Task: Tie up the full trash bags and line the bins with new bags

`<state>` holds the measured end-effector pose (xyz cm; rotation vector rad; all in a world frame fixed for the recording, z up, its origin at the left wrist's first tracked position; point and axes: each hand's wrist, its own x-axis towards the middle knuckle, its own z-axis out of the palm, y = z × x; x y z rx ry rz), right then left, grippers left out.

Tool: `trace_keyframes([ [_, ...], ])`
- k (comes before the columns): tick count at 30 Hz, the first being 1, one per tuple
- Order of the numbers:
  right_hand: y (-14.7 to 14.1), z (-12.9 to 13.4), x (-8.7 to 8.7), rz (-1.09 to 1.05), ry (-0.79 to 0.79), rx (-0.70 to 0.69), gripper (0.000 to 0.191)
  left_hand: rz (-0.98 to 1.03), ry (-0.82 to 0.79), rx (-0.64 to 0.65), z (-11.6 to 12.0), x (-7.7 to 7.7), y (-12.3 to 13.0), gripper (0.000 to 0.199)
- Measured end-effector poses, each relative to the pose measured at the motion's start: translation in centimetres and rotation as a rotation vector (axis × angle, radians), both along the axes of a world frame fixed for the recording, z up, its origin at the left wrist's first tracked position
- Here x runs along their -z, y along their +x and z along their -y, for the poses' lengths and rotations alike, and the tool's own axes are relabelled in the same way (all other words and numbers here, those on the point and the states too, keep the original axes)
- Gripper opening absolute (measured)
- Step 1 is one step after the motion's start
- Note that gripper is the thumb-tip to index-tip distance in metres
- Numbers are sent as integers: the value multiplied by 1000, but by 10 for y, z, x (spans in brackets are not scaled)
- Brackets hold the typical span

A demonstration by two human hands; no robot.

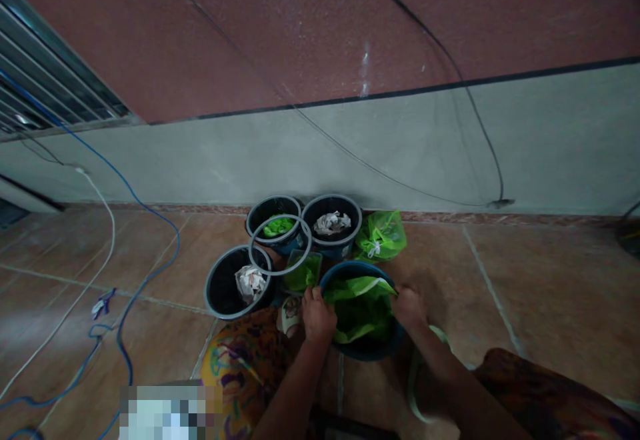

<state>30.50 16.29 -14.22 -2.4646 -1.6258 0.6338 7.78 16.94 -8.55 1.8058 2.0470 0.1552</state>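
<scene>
A green plastic bag [367,317] hangs open inside a round blue bucket [367,356] on the floor between my knees. My left hand [319,315] is closed on the bag's edge at the bucket's left side. At the right side my right hand [409,307] pinches the same bag near its pale upper rim. The fingertips of both hands are partly hidden. Just beyond my left hand stands a clear container [303,272] with green material in it. A tied green bag [383,235] with a white knot lies behind the bucket, by the wall.
Three dark bins stand near the wall: one with green plastic [279,227], two with crumpled paper [333,223] [250,283]. A loose grey ring [255,253] rests across them. Blue [173,243] and white [111,227] cords cross the tiles at left, near a small purple-white item [103,303].
</scene>
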Motion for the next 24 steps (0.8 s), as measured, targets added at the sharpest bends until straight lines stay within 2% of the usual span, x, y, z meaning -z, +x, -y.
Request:
trace_keyframes([
  [2,-5,-2,-9,23,41,-42,24,80,63,150,-8,-3,16,50],
  [4,-11,-2,-15,-20,80,-35,22,133,66,248,-16,1,34,60],
  [5,-14,-1,-17,-65,92,-16,21,130,51,266,-21,5,42,61],
  [7,-16,0,-19,-196,112,13,21,85,-25,261,-31,16,52,50],
  [9,-13,2,-18,-366,123,43,22,41,-105,235,-41,25,51,35],
  [12,3,3,-14,-516,126,154,26,32,-137,167,-56,32,31,40],
  [15,20,1,-9,-428,117,236,27,69,-102,157,-65,29,6,40],
  [18,25,-1,-4,-354,120,222,26,117,-57,128,-71,23,-10,33],
  [21,22,-3,2,-432,145,277,28,280,-70,-28,-78,20,-17,24],
  [24,22,-5,5,-567,157,369,29,580,-176,-189,-85,24,-23,19],
])
